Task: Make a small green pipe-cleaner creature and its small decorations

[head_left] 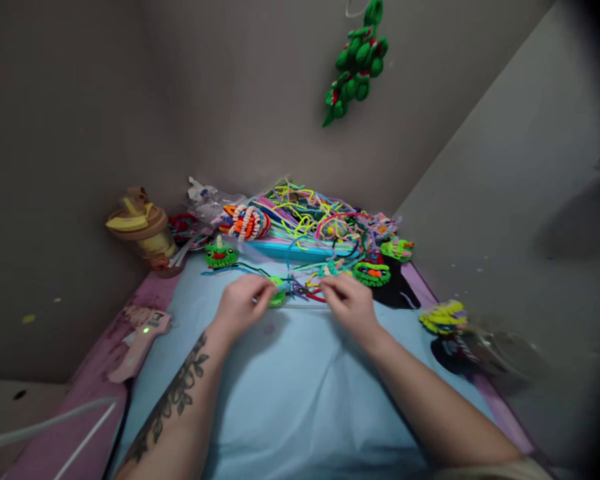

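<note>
My left hand (pixel 245 303) is closed in a pinch above the blue cloth (pixel 285 373). Level with it, my right hand (pixel 350 307) is also pinched, fingertips pointing inward. Whatever is between the fingers of either hand is too small to make out. Just beyond the left fingertips lies a bright green fuzzy piece (pixel 278 293), partly covered by that hand. Pliers with red handles (pixel 316 295) rest on the cloth between the hands. A thin blue pipe cleaner (pixel 289 257) curves upward behind them; I cannot tell whether it touches a hand.
Many coloured pipe cleaners (pixel 300 213) are heaped at the back. Green fuzzy figures (pixel 371 273) sit near the right hand, another figure (pixel 221 253) at left. A pink glue gun (pixel 143 343) with a lit green light lies left, near a cup (pixel 153 237). Green decorations (pixel 357 63) hang above.
</note>
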`<state>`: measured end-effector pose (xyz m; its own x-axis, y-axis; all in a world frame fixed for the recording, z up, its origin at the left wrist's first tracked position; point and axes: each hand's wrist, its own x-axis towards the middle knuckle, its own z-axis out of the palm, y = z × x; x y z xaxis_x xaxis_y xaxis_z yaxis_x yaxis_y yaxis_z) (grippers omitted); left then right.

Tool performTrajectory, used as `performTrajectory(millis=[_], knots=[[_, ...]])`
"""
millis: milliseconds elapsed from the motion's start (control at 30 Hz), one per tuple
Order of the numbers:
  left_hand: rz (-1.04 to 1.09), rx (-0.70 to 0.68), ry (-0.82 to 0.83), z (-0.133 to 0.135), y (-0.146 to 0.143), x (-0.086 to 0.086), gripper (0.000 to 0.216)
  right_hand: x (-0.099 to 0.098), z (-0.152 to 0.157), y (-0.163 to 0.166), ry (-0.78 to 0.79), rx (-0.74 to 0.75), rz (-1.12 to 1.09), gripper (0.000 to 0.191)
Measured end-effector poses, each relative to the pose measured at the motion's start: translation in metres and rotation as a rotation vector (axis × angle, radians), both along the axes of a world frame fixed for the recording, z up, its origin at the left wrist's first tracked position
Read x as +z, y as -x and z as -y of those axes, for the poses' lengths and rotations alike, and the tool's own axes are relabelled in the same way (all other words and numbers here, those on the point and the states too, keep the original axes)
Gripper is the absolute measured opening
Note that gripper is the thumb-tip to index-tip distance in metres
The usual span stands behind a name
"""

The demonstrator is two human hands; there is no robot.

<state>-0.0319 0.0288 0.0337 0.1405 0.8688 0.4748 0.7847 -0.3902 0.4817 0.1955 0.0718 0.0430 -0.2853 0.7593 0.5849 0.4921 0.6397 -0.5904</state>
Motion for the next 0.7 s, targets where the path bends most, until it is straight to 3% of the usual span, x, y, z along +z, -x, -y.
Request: performTrajectory(millis=[100,167,267,500,700], knots=[[-0.190,-0.297,-0.117,0.018,-0.037,-0.001,0.030,-0.026,0.024,0.007,0.089,0.125,0.034,0.018],[-0.233,-0.376,-0.188,0.026,-0.056,-0.002,0.024,-0.038,0.031,0.007,0.121,0.241,0.057,0.018],[-0.200,-0.321,-0.147,0.028,-0.068,-0.002,0.019,-0.043,0.031,0.000,0.151,0.302,0.029,0.017],[-0.109,-0.255,0.196,0.018,-0.060,-0.013,0.019,-0.039,0.021,-0.019,0.258,0.315,0.026,0.021],[-0.127,-0.101,0.268,0.012,-0.052,-0.013,0.018,-0.043,0.003,-0.038,0.180,0.173,0.005,0.017]])
